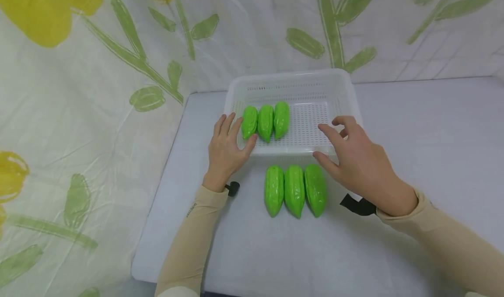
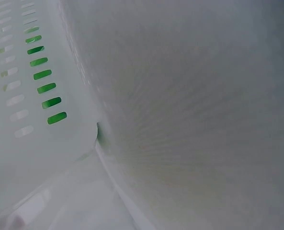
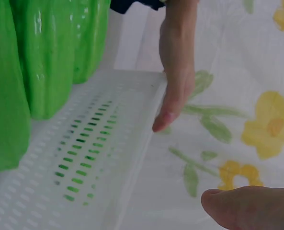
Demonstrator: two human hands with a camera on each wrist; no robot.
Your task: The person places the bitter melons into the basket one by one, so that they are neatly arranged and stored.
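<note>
A white perforated plastic basket stands on the table, with three glossy green, ridged, pointed gourds side by side in its left part. Three similar green gourds lie in a row in front of it. My left hand is at the basket's front left corner, fingers extended and thumb spread along the rim. Over the front right rim hovers my right hand, its fingers bent and nothing between them and the thumb. The right wrist view shows my right thumb low and the left hand at the basket's edge.
The white-covered table extends to the right of the basket. A white curtain with yellow flowers and green leaves hangs behind and to the left. Black straps sit at the wrists.
</note>
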